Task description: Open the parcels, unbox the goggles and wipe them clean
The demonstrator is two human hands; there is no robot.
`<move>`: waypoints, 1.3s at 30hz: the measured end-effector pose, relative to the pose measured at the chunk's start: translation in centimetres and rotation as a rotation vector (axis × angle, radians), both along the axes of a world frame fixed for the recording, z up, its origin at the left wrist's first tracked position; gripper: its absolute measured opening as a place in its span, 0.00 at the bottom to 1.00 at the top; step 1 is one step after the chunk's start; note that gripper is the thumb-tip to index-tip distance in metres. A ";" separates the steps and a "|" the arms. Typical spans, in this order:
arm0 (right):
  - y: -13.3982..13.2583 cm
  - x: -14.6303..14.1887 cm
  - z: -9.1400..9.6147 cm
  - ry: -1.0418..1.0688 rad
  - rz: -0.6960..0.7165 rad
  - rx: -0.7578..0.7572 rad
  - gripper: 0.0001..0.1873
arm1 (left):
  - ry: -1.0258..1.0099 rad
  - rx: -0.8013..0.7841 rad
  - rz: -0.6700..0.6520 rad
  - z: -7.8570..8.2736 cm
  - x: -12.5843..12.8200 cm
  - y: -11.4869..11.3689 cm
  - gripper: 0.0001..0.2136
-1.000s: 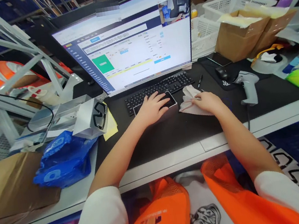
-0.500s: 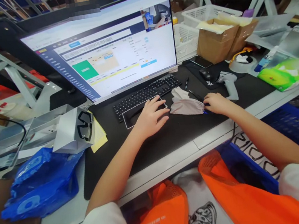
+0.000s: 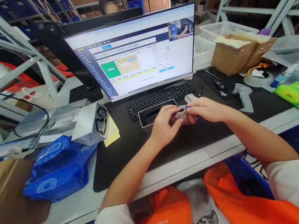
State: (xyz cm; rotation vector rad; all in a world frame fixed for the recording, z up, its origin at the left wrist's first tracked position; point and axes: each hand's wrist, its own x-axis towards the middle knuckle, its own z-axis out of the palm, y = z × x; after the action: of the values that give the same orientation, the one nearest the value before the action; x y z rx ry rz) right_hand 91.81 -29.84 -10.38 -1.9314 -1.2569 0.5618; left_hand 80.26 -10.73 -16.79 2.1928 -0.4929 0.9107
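My left hand [image 3: 165, 122] and my right hand [image 3: 205, 109] meet over the black desk mat [image 3: 172, 142], both pinching a small grey cloth pouch [image 3: 182, 113] bunched up between them. Something small and blue shows at my right fingertips. Just behind the hands lies a flat black box with a white rim [image 3: 154, 114], and behind it the black keyboard [image 3: 161, 96]. A bit of pale cloth [image 3: 191, 97] shows beyond my right hand. The monitor [image 3: 140, 54] stands lit at the back.
A barcode scanner [image 3: 242, 92], a mouse [image 3: 219, 84] and a pen [image 3: 200, 90] lie to the right. Cardboard boxes [image 3: 238, 53] and white baskets [image 3: 219, 31] stand at back right. A grey glasses box [image 3: 90, 124], blue bag [image 3: 58, 169] and brown package [image 3: 5, 193] sit left. People work beyond.
My left hand left the black box and joined my right hand. The grey pouch, which lay flat on the mat, is now lifted and bunched between both hands.
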 end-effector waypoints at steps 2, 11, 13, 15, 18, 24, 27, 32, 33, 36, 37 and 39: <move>1.2 -0.6 1.0 -0.031 0.039 0.024 0.22 | -0.031 -0.027 -0.003 1.3 -0.4 1.3 0.11; 4.9 -3.5 2.5 -0.539 0.077 0.277 0.10 | 0.057 0.021 0.065 5.2 -3.4 4.8 0.02; 5.1 -3.6 2.3 -0.527 0.130 0.281 0.03 | 0.100 0.047 0.045 5.6 -3.8 4.9 0.02; 5.0 -3.2 2.1 -0.491 0.191 0.297 0.02 | 0.174 0.106 0.003 6.0 -4.2 4.9 0.01; 4.5 -2.2 2.2 -0.391 0.306 0.292 0.05 | 0.263 0.211 -0.082 6.8 -4.6 5.4 0.08; 5.0 -0.9 2.3 -0.243 0.393 0.403 0.12 | 0.231 0.169 -0.154 7.7 -4.7 7.0 0.15; 5.4 -0.9 2.1 -0.185 0.409 0.471 0.11 | 0.206 0.070 -0.170 7.8 -4.7 7.6 0.17; 4.5 -0.9 2.5 -0.329 0.322 0.315 0.16 | 0.127 0.399 0.109 8.7 -5.5 8.7 0.18; 4.3 -1.0 2.6 -0.377 0.289 0.272 0.18 | 0.126 0.451 0.133 8.8 -5.6 8.8 0.18; 4.0 -1.6 2.7 -0.485 0.214 0.240 0.22 | 0.134 0.410 0.099 8.7 -5.5 8.9 0.16; 4.0 -1.8 2.6 -0.520 0.189 0.247 0.23 | 0.127 0.360 0.085 8.6 -5.3 8.9 0.14; 4.3 -2.2 2.4 -0.589 0.137 0.247 0.22 | 0.108 0.264 0.052 8.2 -5.0 8.7 0.09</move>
State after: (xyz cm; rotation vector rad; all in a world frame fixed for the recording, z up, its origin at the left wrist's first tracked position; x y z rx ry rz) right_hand 89.57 -25.58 -7.97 -1.8659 -1.7375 -0.1192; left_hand 75.22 -2.05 -8.55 2.4886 -0.5317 0.7853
